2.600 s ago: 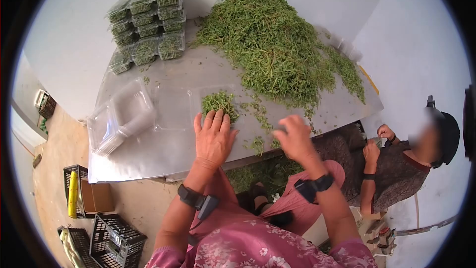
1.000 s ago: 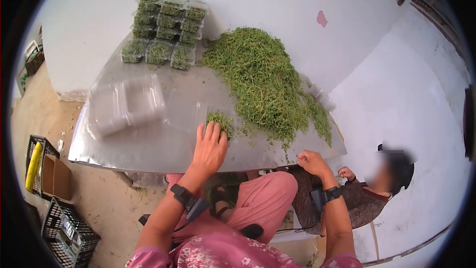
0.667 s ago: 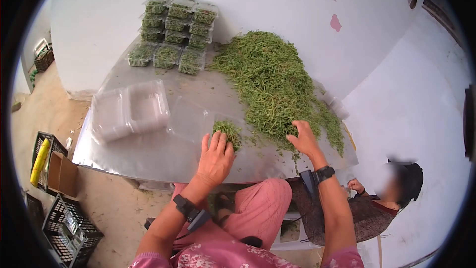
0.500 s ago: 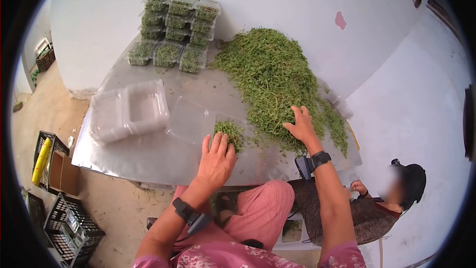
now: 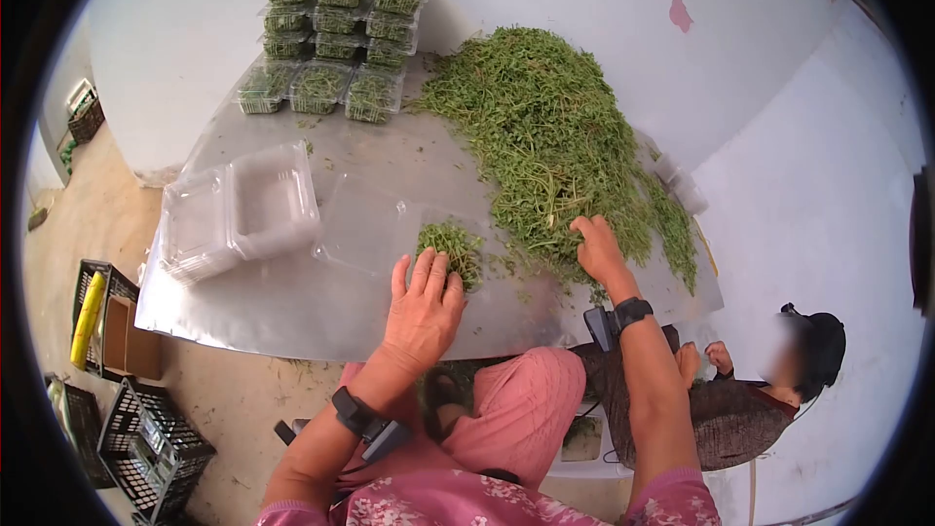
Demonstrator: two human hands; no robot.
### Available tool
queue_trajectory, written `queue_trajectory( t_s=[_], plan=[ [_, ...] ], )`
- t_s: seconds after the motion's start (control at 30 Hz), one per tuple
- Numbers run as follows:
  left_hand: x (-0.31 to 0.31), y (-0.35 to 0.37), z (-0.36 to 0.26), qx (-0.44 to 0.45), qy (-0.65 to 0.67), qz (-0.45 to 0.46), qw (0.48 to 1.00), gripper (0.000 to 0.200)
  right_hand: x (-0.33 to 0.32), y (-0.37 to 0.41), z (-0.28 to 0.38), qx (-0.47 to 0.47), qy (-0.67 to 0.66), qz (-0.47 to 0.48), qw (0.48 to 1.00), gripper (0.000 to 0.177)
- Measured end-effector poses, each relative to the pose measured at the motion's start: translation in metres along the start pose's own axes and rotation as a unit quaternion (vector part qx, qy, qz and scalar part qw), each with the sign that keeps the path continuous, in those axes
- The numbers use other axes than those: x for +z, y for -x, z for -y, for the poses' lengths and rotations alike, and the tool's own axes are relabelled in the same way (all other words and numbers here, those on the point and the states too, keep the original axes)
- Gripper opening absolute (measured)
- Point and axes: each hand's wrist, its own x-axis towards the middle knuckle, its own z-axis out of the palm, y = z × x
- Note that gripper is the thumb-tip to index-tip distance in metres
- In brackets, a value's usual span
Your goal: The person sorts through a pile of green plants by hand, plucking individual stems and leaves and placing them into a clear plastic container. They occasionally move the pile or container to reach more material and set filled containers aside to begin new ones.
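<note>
Pinning the clamshell tray (image 5: 370, 224) flat with the open left hand (image 5: 424, 307) helps — right hand (image 5: 596, 248) rakes the herb pile (image 5: 545, 127), grip unclear; small tufts suit.

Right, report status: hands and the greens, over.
Left hand flat on the open clear tray, at its small greens portion. Right hand in the big greens pile, grip unclear. Only loose sprigs between.

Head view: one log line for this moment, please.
left hand: flat, touching small green herb portion in open clear plastic clamshell box | right hand: reaching into large loose green herb heap
</note>
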Motion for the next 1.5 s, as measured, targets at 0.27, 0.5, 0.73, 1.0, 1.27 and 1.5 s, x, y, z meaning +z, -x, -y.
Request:
queue_trajectory(
  t_s=[0.27,0.5,0.73,1.0,1.27,1.5],
  plan=[
    [-0.002,0.0,-0.001,0.011,0.025,0.003,1.0,0.038,-0.015,0.051,-0.007,0.002,-0.131,-0.032,0.991,0.032],
    [-0.007,-0.011,-0.009,0.128,0.059,0.019,0.99,0.038,-0.062,0.047,-0.001,0.047,-0.194,-0.187,0.962,0.03],
    [0.008,-0.023,-0.014,0.376,0.13,0.059,0.916,0.036,-0.035,0.058,0.002,0.032,-0.154,-0.059,0.986,0.034],
    [0.016,-0.018,-0.016,0.43,0.174,0.075,0.882,0.035,-0.066,0.059,0.021,0.006,-0.127,0.019,0.992,0.03],
    [0.019,-0.017,-0.013,0.401,0.206,0.068,0.89,0.031,-0.042,0.016,0.054,-0.021,-0.082,-0.024,0.996,0.02],
    [0.017,-0.02,-0.011,0.367,0.222,0.043,0.902,0.027,-0.028,0.006,0.032,-0.024,-0.04,-0.024,0.999,0.008]
  ],
)
